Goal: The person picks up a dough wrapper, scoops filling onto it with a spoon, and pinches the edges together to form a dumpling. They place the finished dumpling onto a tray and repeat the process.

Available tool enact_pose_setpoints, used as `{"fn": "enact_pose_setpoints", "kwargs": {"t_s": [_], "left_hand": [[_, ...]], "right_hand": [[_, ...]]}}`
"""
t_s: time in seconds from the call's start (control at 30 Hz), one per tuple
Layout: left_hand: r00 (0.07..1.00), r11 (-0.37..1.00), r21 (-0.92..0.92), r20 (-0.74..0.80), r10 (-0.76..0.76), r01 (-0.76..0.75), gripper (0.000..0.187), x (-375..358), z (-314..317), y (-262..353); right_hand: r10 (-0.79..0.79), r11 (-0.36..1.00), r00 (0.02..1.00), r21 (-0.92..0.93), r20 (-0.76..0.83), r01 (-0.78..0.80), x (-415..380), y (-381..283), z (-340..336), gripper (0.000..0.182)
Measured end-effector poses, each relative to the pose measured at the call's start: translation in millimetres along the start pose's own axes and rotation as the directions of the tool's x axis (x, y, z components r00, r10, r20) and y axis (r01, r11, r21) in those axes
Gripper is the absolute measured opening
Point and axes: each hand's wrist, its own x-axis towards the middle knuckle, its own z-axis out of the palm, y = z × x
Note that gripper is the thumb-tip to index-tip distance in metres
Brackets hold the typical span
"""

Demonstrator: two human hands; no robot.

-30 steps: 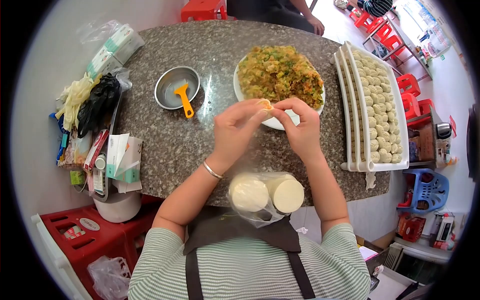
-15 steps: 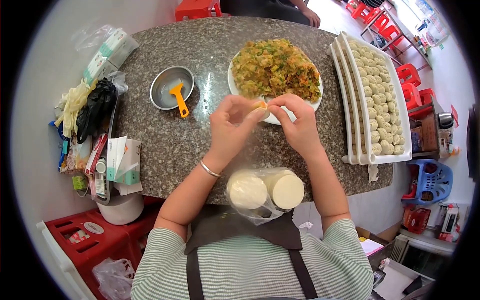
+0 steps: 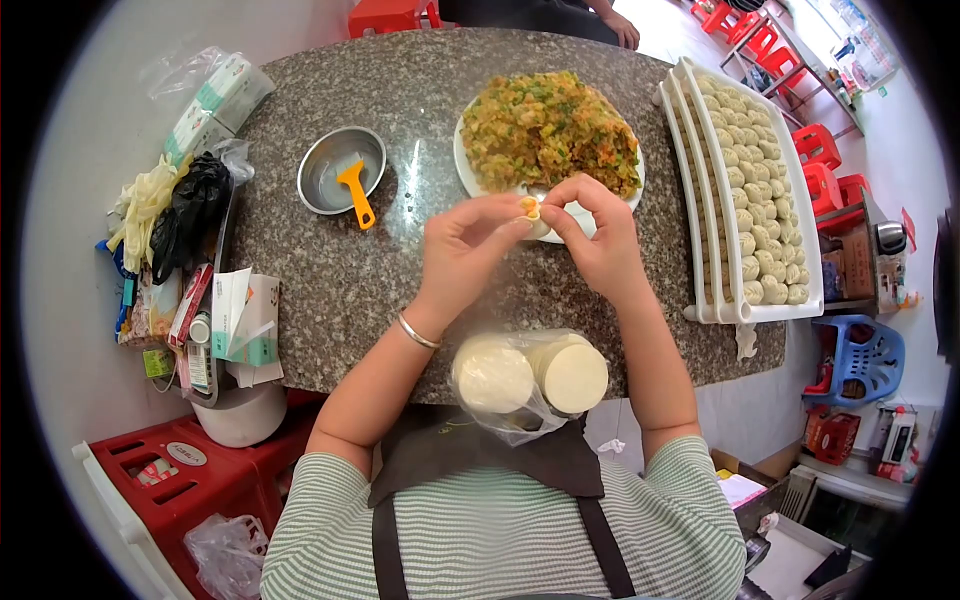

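Between my fingertips is a small dumpling (image 3: 533, 215), its pale wrapper gathered around orange filling that still shows at the top. My left hand (image 3: 462, 250) pinches it from the left side. From the right, thumb and fingers of my right hand (image 3: 597, 238) are closed on the wrapper's edge. Just beyond them stands a white plate (image 3: 461, 165) heaped with chopped vegetable filling (image 3: 550, 130). Two stacks of round dumpling wrappers (image 3: 575, 375) in a clear plastic bag lie at the table's near edge, between my forearms.
At the right stand stacked white trays (image 3: 690, 200) filled with rows of finished dumplings (image 3: 765, 200). A metal bowl (image 3: 318, 160) with an orange-handled scraper (image 3: 356, 190) sits left of centre. Tissue boxes (image 3: 258, 320) and black plastic bags (image 3: 190, 210) crowd the left edge. Another person's hand (image 3: 627, 33) shows at the far side.
My right hand has shifted slightly up and its fingers have bent more over the dumpling. The orange filling now shows more plainly between my fingertips. The view has moved a little.
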Motion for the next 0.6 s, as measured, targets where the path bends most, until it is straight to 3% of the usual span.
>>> {"fn": "enact_pose_setpoints", "kwargs": {"t_s": [0.03,0.23,0.37,0.43,0.57,0.6], "left_hand": [[0.999,0.999,-0.037,-0.017,-0.026,0.026,0.021,0.2,1.2,2.1],[0.994,0.997,-0.003,-0.082,-0.077,0.077,0.019,0.8,0.9,1.9],[0.988,0.989,-0.052,-0.062,-0.141,0.138,0.021,1.7,1.9,4.9],[0.994,0.994,-0.031,-0.043,-0.102,0.101,0.021,0.9,-1.1,-1.3],[0.999,0.997,-0.053,0.001,-0.053,0.053,0.016,-0.1,2.1,4.7],[0.999,0.997,-0.053,0.000,-0.054,0.054,0.016,-0.5,2.3,3.6]], "right_hand": [[-0.100,0.994,0.995,-0.054,-0.021,0.099,-0.5,2.3,1.8,0.010],[-0.153,0.977,0.988,-0.147,0.005,0.152,-0.4,3.2,1.1,0.008],[-0.096,0.987,0.992,-0.133,-0.077,0.086,-2.2,5.2,3.4,0.008],[0.100,0.993,0.995,0.062,-0.008,-0.100,-2.4,2.9,-1.5,0.008],[-0.003,1.000,1.000,0.023,0.014,0.002,-0.4,4.1,-4.3,0.010],[-0.043,0.997,0.999,-0.056,0.012,0.043,-0.8,4.1,-3.6,0.010]]}}
